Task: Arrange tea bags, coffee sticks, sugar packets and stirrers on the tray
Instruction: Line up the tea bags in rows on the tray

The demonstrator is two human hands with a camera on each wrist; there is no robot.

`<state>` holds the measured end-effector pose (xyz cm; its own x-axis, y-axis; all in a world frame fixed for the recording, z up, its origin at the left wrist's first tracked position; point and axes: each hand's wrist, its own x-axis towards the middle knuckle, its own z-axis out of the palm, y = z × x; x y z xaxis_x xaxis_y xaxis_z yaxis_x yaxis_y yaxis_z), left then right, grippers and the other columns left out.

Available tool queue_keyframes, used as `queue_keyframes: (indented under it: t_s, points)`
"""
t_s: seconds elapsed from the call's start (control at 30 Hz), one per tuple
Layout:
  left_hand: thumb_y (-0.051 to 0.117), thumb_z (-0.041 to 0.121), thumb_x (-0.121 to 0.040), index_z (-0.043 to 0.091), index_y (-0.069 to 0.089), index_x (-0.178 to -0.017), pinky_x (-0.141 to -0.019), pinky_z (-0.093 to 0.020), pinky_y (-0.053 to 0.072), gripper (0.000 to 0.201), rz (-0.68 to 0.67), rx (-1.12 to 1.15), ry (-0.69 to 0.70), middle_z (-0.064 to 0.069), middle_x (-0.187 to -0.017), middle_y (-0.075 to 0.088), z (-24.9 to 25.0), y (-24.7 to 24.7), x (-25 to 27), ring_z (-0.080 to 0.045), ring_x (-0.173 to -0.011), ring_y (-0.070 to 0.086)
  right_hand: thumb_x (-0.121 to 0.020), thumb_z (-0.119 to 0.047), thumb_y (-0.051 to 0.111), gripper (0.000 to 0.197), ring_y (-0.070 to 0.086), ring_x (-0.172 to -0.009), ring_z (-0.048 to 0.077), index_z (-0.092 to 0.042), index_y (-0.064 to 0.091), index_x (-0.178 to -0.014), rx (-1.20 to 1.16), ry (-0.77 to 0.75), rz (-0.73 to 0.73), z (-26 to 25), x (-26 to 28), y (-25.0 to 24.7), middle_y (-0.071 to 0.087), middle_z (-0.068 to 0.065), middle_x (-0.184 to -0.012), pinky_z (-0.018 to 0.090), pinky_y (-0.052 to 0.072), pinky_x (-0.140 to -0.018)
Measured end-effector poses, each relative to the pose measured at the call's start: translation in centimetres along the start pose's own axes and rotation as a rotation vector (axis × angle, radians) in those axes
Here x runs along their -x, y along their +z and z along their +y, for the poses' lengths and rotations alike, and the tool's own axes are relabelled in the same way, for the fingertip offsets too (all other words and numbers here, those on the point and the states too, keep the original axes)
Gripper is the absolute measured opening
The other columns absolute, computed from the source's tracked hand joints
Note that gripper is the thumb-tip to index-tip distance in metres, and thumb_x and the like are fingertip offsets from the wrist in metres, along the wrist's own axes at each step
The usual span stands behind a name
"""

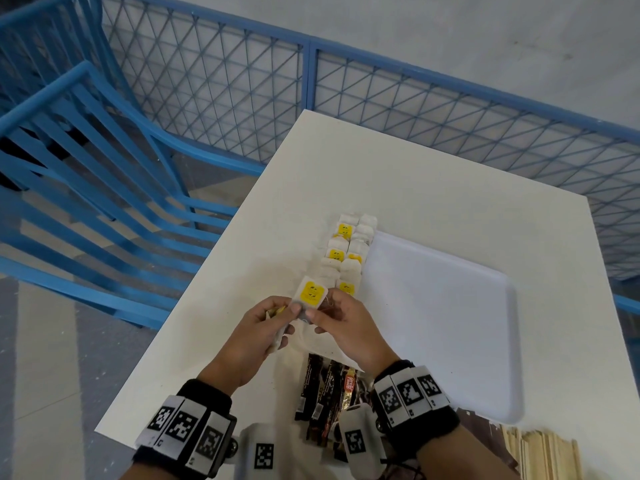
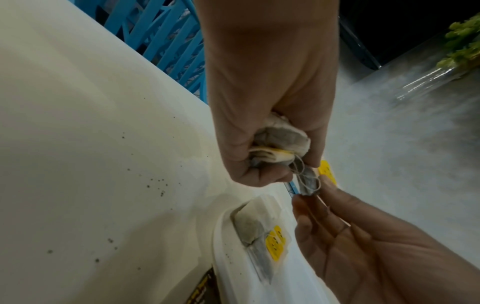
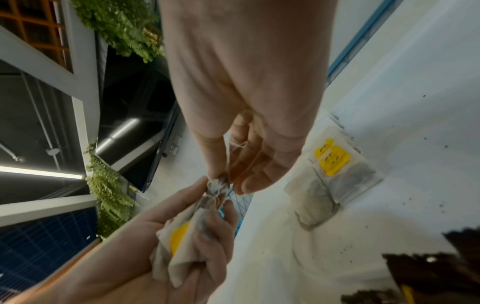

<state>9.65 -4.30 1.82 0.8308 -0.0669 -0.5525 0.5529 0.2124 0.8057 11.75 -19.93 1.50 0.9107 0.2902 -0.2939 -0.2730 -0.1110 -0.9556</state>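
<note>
A white tray [image 1: 450, 323] lies on the white table [image 1: 415, 168]. A double row of tea bags [image 1: 349, 251] with yellow tags runs along the tray's left edge; the nearest ones also show as tea bags [image 2: 257, 236] and tea bags [image 3: 332, 170]. My left hand [image 1: 277, 317] grips a crumpled bundle of tea bags [image 2: 280, 144], just left of the row's near end. My right hand [image 1: 322, 317] pinches one tea bag [image 1: 310, 294] with thumb and forefinger, right beside the bundle [image 3: 182, 246]. Its strings are tangled between the hands. Dark coffee sticks [image 1: 329, 400] lie under my right wrist.
Wooden stirrers [image 1: 540, 455] lie at the table's near right corner next to something brown. A blue chair [image 1: 104, 202] stands left of the table, and a blue mesh fence [image 1: 346, 91] runs behind it. Dark crumbs speckle the tabletop [image 2: 155, 183].
</note>
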Motion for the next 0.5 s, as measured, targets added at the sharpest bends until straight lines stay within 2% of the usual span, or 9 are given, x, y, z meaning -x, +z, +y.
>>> queue_keyframes:
  t_s: [0.13,0.23,0.3,0.37,0.5]
  points:
    - [0.058,0.02,-0.09,0.013,0.062,-0.093,-0.058,-0.018,0.048,0.009,0.023,0.089,-0.07,0.0,-0.083,0.06,-0.2,-0.4,-0.1,-0.009,-0.065,0.054,-0.088,-0.007,0.061,0.009,0.059,-0.076,0.016,-0.016,0.059,-0.087,0.029,0.04,0.094,1.0,-0.7,-0.2,0.064,0.006,-0.086,0.021,0.05,-0.064]
    - [0.06,0.019,-0.089,0.011,0.061,-0.098,-0.058,-0.018,0.049,0.012,0.058,0.189,-0.117,-0.003,-0.084,0.06,-0.3,-1.4,-0.1,-0.01,-0.064,0.056,-0.084,-0.008,0.065,0.019,0.061,-0.079,0.017,-0.02,0.057,-0.096,0.037,0.07,0.249,2.1,-1.2,-1.2,0.067,0.006,-0.09,0.028,0.051,-0.072]
    - [0.06,0.02,-0.089,0.011,0.06,-0.099,-0.056,-0.019,0.05,0.013,0.084,0.22,-0.123,-0.004,-0.086,0.059,-0.4,-2.0,0.0,-0.012,-0.066,0.056,-0.082,-0.01,0.068,0.029,0.062,-0.08,0.015,-0.022,0.054,-0.103,0.128,0.091,0.328,2.9,-1.2,-2.1,0.069,0.005,-0.088,0.02,0.05,-0.073]
    - [0.059,0.019,-0.09,0.011,0.06,-0.099,-0.055,-0.018,0.051,0.012,0.102,0.239,-0.117,-0.004,-0.086,0.058,-0.4,-2.5,0.0,-0.012,-0.067,0.055,-0.08,-0.012,0.07,0.033,0.062,-0.076,0.012,-0.023,0.052,-0.106,0.241,0.103,0.322,3.4,-0.9,-2.5,0.069,0.006,-0.083,0.01,0.045,-0.066]
    - [0.058,0.018,-0.091,0.011,0.06,-0.099,-0.055,-0.018,0.051,0.011,0.109,0.256,-0.116,-0.004,-0.084,0.059,-0.5,-2.4,0.0,-0.012,-0.064,0.056,-0.078,-0.009,0.071,0.038,0.061,-0.073,0.013,-0.024,0.048,-0.104,0.344,0.094,0.26,4.1,-0.7,-1.8,0.068,0.006,-0.078,0.005,0.043,-0.062]
